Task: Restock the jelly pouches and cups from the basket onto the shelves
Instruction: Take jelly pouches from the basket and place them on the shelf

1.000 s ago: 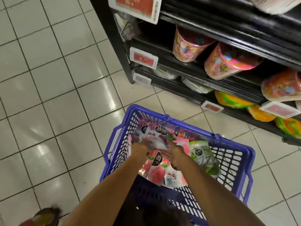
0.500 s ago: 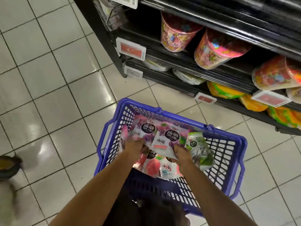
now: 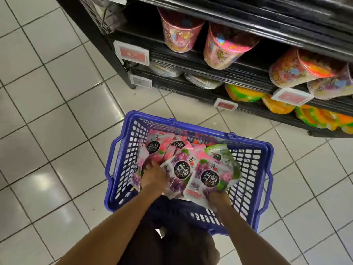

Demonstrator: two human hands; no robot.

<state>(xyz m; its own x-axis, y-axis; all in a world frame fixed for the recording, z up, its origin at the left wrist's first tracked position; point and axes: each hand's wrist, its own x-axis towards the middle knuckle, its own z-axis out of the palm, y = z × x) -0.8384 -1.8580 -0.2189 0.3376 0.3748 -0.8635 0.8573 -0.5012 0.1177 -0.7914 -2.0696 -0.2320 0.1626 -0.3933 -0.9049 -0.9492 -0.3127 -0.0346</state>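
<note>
Both hands in the basket, on a fan of pouches.

The left hand grips the fan's 9 o'clock edge, and the right hand pinches its 5 o'clock corner. The pouches' long axes run from 6 towards 12–1 o'clock, with their tops pointing away (labels facing up). More pouches lie beneath. Bare mesh shows on the basket's 3 o'clock side. A strip of floor separates the far rim from the shelves at 12–2 o'clock, where cups lean over the ledge.
</note>
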